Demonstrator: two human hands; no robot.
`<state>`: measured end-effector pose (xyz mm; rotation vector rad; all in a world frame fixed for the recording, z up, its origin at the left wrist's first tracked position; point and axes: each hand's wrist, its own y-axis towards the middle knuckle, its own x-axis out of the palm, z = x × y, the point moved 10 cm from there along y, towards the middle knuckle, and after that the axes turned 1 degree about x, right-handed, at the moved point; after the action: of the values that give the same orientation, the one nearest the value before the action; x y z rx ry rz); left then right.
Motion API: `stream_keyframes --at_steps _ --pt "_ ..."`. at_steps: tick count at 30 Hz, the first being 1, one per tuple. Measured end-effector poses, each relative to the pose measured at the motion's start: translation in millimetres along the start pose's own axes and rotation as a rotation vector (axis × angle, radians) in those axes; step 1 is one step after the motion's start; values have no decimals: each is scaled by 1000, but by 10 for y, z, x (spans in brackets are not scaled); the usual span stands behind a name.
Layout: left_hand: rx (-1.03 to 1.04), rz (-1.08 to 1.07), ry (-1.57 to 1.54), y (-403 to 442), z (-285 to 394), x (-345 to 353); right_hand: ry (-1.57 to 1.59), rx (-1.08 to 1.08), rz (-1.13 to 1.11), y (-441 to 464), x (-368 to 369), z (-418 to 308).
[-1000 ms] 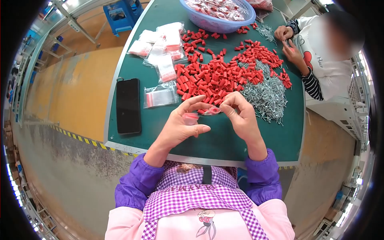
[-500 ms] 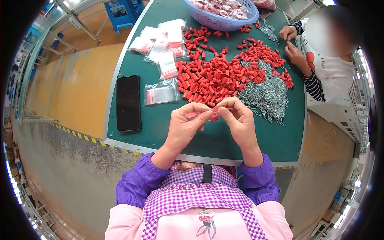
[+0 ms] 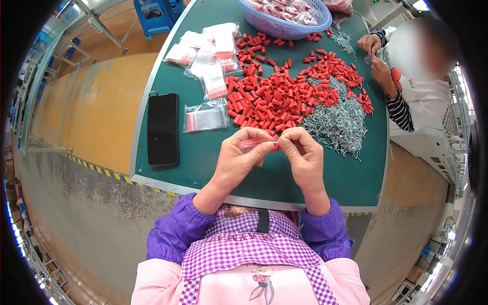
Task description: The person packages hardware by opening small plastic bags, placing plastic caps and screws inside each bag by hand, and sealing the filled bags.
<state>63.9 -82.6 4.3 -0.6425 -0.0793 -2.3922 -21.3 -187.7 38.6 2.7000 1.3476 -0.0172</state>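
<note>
Between my two hands is a small clear zip bag with red showing at it, pinched from both sides above the table's near part. My left hand grips its left side, thumb against the fingers. At the other side, my right hand pinches the bag's edge between thumb and forefinger. What lies inside is mostly covered by my fingers. Just beyond my hands spreads a heap of red plastic caps. To its right lies a pile of silver screws.
Stacked zip bags and a single bag bundle lie left of the caps, near a black phone. A blue basket of filled bags stands at the back. Across the right edge, a co-worker's hands hold something small.
My hands have barely moved and still pinch the bag, the right fingers slightly lower. The co-worker's hands and head have shifted a little, and a small clear item now shows at those hands.
</note>
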Motion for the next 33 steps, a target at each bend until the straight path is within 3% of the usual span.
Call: stream_keyframes --at_steps 2,6,10,12,17,20,23,24,25,27,30,33 --pt "-8 -19 150 -12 47 22 -93 -37 -20 -4 28 -63" --pt "114 -30 92 -16 74 7 -122 -24 -46 -13 100 -73" --pt "-154 10 -23 -25 -214 -115 -16 70 -77 80 155 -23" --pt "-135 17 -175 14 -185 -137 -155 72 -25 327 31 -254" --pt "-153 92 -530 118 -242 -213 144 -385 263 1360 -346 -1116" --pt "-141 124 -626 117 -218 -289 111 -292 124 1345 -131 -1167" --pt "-87 153 -672 130 -173 -368 -249 -56 -148 880 271 -575" --pt "-76 166 -677 130 -149 -386 -304 -81 -168 695 384 -427" --pt "-69 177 -681 131 -112 -370 -276 145 -232 509 462 -137" --pt "-80 171 -733 127 -120 -330 -70 275 -238 251 596 202" --pt "-121 85 -726 107 -168 -194 115 261 -183 145 672 288" --pt "-99 86 -678 104 -208 -158 2 269 -113 92 548 346"
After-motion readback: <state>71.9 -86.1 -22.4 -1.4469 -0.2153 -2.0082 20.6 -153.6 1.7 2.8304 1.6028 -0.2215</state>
